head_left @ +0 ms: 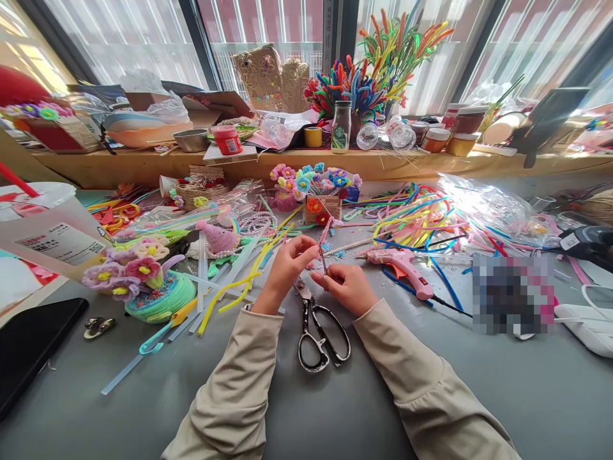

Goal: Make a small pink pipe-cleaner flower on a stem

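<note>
Both of my hands meet above the middle of the grey table point(354, 409). My left hand point(288, 268) pinches a thin pink pipe cleaner point(327, 227), which sticks up past the fingertips. My right hand point(348, 286) is closed around small slim scissors point(323, 259), whose blades point upward beside the pink piece. Just below the hands lie large black-handled scissors point(322, 335), their blades partly hidden behind my fingers. A pink glue gun point(402, 265) rests to the right of my right hand. Yellow pipe cleaners point(230, 291) lie left of my left hand.
At the left are a plastic cup point(55, 230), a black phone point(38, 345) and a green flower-topped piece point(163, 297). Colourful pipe cleaners point(421, 214) are heaped at the back right. A glass bottle point(341, 128) stands on the wooden ledge point(268, 166).
</note>
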The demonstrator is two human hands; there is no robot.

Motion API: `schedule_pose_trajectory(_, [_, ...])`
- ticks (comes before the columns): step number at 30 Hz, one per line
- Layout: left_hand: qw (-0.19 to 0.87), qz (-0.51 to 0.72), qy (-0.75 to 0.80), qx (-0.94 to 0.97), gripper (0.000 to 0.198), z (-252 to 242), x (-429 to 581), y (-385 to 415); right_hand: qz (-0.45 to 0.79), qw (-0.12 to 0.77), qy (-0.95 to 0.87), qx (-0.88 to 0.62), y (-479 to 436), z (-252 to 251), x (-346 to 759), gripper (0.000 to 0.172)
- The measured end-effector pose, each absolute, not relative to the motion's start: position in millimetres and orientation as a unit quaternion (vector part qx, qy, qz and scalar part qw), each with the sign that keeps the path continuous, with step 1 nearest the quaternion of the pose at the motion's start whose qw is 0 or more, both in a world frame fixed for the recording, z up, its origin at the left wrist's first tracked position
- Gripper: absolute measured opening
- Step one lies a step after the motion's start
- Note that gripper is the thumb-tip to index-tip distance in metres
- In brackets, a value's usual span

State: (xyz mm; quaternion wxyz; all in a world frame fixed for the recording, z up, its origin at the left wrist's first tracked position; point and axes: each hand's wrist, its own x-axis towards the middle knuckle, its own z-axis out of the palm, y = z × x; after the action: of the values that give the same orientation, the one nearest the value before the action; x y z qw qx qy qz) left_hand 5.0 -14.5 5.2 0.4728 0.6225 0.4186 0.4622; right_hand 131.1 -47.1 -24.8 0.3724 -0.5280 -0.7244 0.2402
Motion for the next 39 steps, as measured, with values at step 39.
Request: schedule_pose_trajectory(39, [0.465,0.466,0.37,0.655,0.005,5.3,4.3,-14.9,0.269,0.384,-0.729,-0.499,-46.8,-23.6,132.6,0.043])
